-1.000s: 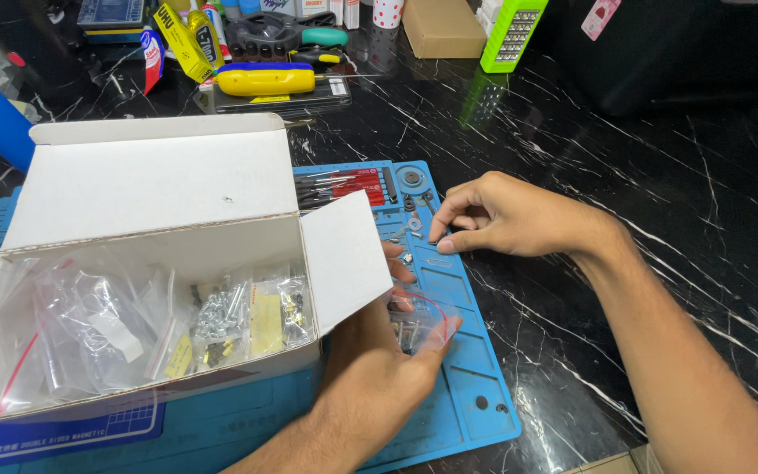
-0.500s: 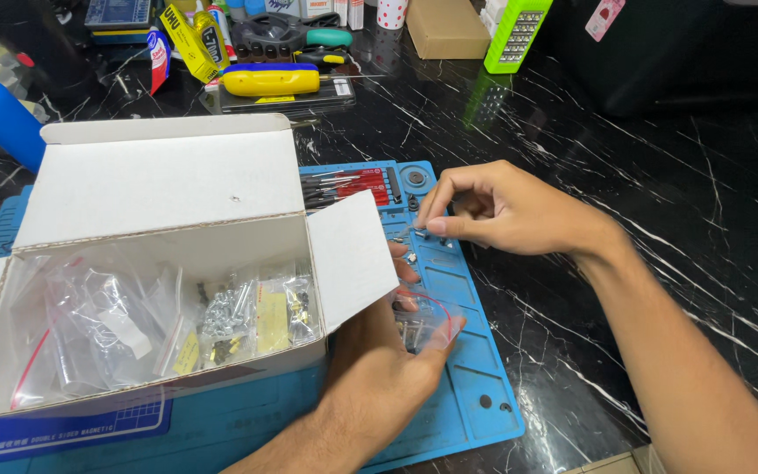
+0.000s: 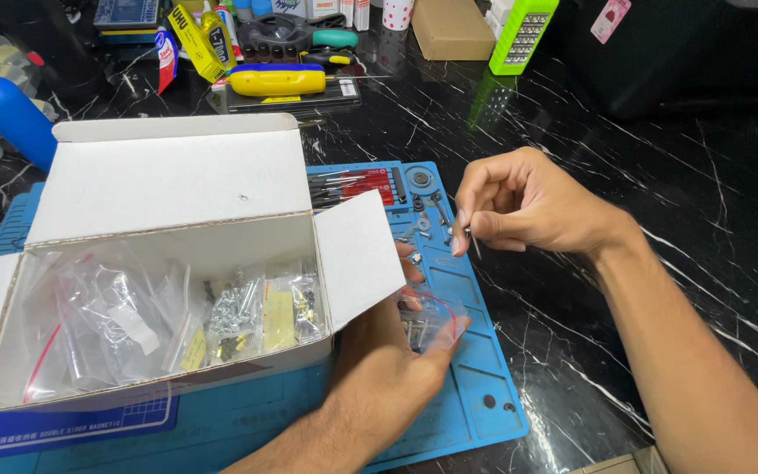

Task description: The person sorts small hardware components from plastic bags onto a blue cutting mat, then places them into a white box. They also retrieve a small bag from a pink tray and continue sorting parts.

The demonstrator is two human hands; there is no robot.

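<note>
Black marble table (image 3: 677, 228), right hand (image 3: 528, 206) fingers pinching tiny screw (image 3: 469, 233), left hand (image 3: 388, 369) half-hidden by box flap (image 3: 357, 259), gripping clear bag (image 3: 432, 318)

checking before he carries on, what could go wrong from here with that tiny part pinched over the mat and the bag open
1. The right hand pinches a small dark screw by the fingertips, above the mat; if it slips, it could bounce onto the black table and be hard to spot.
2. The left hand holds a small clear bag by the box flap; tilting it may spill its parts.
</note>
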